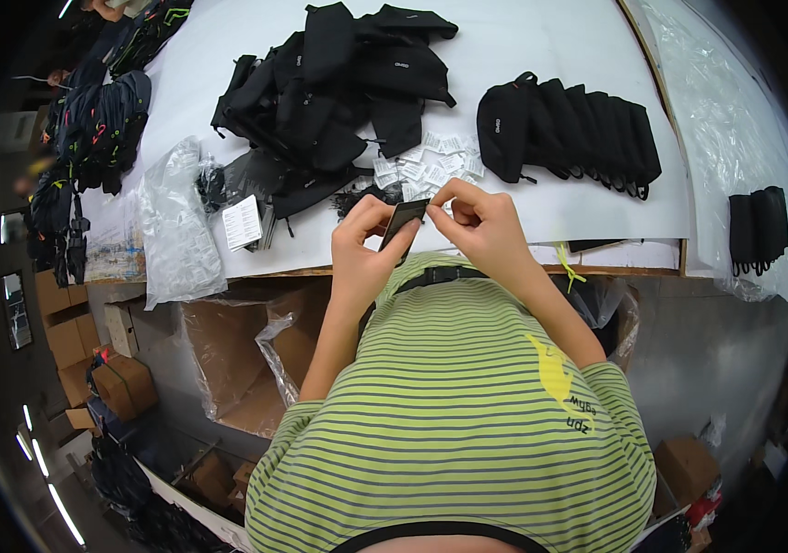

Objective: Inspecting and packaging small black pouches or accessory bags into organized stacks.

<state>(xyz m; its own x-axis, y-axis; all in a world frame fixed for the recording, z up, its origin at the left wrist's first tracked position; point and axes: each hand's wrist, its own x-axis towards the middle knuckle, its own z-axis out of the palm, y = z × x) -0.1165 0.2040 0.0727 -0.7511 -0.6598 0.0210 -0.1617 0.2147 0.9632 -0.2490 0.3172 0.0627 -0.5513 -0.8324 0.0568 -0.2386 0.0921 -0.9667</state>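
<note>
Head view: a dark flat piece (403, 221) is held up at the near edge of the white surface (550, 41), close to the striped shirt (467, 369). It is grasped by the left hand (363, 241), thumb on one face, fingers behind; likely gripped along the side so the upper corner is left free. Right hand (478, 219) is brought to that corner, thumb and forefinger bunched together; whether anything thin is pinched there cannot be told. White tags (444, 168) are spread just beyond the hands, presumably to be within easy reach. Loose heap of black pouches (329, 88) is kept farther out, left of centre; neat overlapping row of pouches (569, 129) is set to the right, probably laid like that to save space and keep them apart from the heap. Clear plastic bag (177, 226) is left at the near left edge, white card (242, 223) beside it. Pose: both elbows bent, forearms angled inward, wrists raised, hands nearly meeting.
</note>
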